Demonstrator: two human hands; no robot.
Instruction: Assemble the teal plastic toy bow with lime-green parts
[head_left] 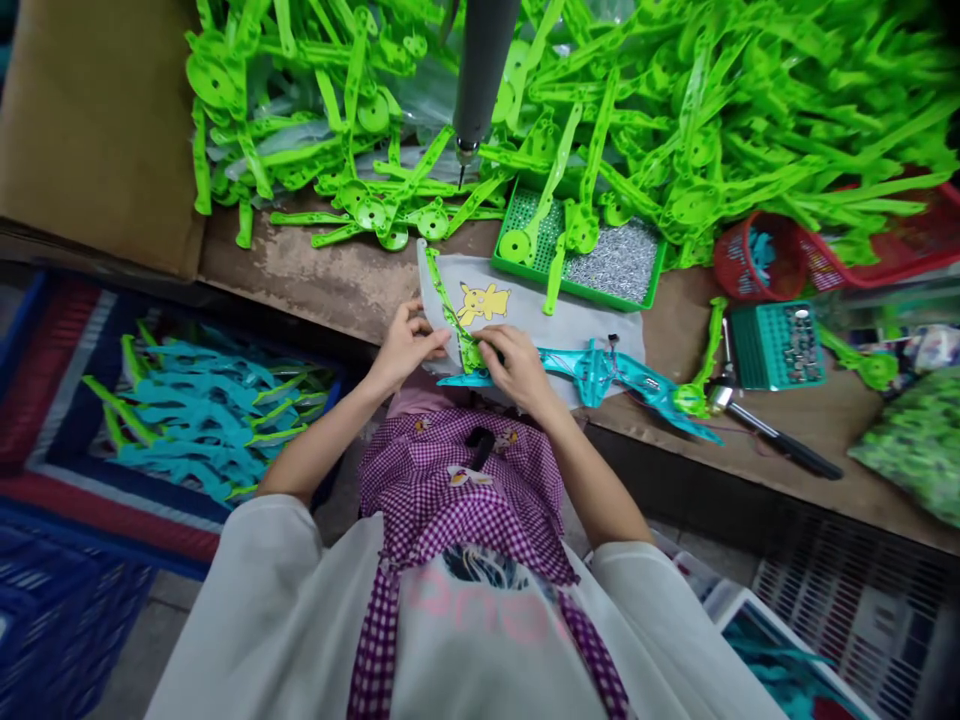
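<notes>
A long teal plastic part (592, 372) lies across a grey cloth with a yellow cartoon figure (484, 302) at the table's front edge. At its left end a green arm piece (452, 312) points up and away from me. My left hand (409, 345) is closed at the left side of this green piece, thumb and fingertips on its edge. My right hand (516, 365) is closed over the joint of the green and teal parts, its fingertips pinching there; anything small between them is hidden. Another green arm piece (701, 370) sits at the teal part's right end.
An electric screwdriver (484, 75) hangs above the table. Behind is a large heap of green parts (697, 120). A green basket (652, 290) holds screws. At right are a teal tray (754, 350), a red basket (731, 265) and a hammer (780, 435). A blue crate (19, 350) stands lower left.
</notes>
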